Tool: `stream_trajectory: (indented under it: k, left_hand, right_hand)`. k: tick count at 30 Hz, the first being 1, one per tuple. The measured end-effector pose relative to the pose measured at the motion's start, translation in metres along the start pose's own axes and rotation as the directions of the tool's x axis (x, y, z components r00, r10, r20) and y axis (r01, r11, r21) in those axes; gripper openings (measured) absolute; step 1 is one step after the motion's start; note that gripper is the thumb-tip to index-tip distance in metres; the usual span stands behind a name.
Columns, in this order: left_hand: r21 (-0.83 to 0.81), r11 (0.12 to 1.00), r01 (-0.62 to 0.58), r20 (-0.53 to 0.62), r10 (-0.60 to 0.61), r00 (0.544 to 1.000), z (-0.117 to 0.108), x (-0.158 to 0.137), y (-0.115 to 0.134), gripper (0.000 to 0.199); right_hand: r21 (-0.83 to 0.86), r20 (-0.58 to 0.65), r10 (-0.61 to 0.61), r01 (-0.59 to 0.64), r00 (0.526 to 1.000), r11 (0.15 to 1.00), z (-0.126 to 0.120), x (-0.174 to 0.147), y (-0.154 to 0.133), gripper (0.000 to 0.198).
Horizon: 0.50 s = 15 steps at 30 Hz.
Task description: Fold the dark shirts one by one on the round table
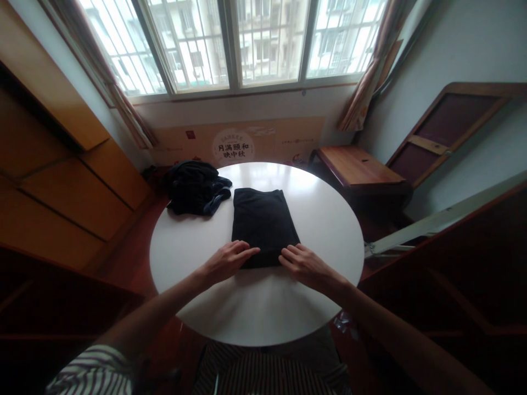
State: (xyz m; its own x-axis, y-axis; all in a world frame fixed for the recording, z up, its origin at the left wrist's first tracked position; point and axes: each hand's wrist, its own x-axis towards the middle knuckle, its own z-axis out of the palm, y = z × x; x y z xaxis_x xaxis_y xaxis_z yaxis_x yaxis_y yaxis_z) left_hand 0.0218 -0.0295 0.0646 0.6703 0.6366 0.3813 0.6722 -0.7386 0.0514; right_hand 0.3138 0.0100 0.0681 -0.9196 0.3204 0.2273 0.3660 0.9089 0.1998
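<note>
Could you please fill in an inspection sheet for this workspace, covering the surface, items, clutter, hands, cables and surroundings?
Surface: round white table, glossy, with window light reflected at its far side.
Job's things: black cloth, folded into a rough rectangle, lying flat near the middle.
Clutter: dark fabric pile, crumpled, at the table's far left.
Hands: left hand at the cloth's near left part, right hand at its near right corner; firmness of hold unclear.
Cables: nothing seen; the floor is dim.
Surroundings: window ahead, cabinet left, wooden seat at far right.
</note>
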Motion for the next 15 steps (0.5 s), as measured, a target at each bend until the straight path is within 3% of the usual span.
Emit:
stream_trajectory:
  k: [4,9,13,15]
  left_hand:
    - [0.223,0.959,-0.176,0.109,0.155,0.982,0.002,-0.004,0.001,0.036]
    - [0.303,0.933,-0.195,0.078,0.18,0.981,0.006,0.003,0.011,0.035]
    - [0.254,0.948,-0.189,0.059,0.18,0.982,0.017,0.011,0.016,0.018]
    - [0.229,0.956,-0.183,0.047,0.177,0.983,0.023,0.012,0.018,0.018]
  right_hand:
    - [0.021,0.018,-0.014,0.013,1.0,1.0,-0.007,-0.008,0.01,0.019]
    - [0.118,0.075,-0.024,0.016,0.997,0.993,-0.024,-0.015,0.017,0.023]
    - [0.327,0.139,0.057,-0.1,0.989,0.94,-0.031,-0.01,0.033,0.018]
    - [0.466,0.111,0.182,-0.213,0.977,0.859,-0.026,0.002,0.052,0.021]
